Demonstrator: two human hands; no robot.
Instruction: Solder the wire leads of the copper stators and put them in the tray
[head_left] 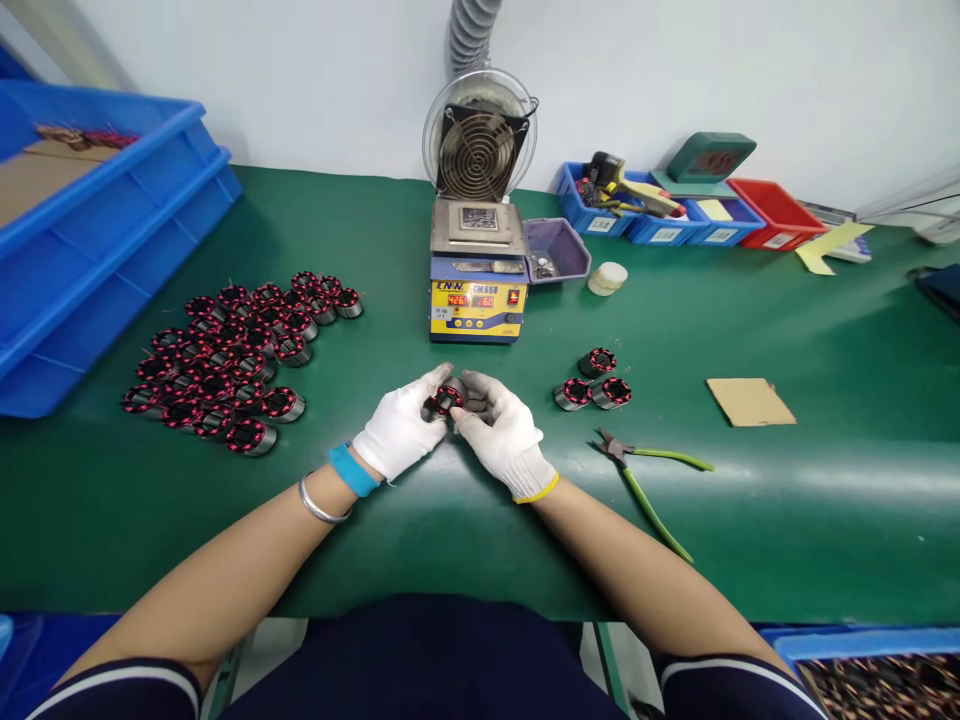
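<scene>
Between my two gloved hands is a motor stator (450,397), a dark ring with red-and-black windings, held just above the green bench. My left hand (406,420) grips it from the left with thumb and fingers. From the other side my right hand (501,422) closes on it, thumb at its near edge. Part of the stator is hidden by the fingers. Straight ahead stands a yellow-and-blue solder pot (476,300) with a lit red display. A small set of 3 stators (611,393) sits to the right, and a large group of stators (217,385) stands at the left.
Green-handled cutters (660,455) lie opened at the right, near a cardboard piece (750,402). Behind are a purple tray (559,248), a round white container (607,278), blue bins (660,232) and a red bin (776,215). Stacked blue crates (150,215) occupy the far left.
</scene>
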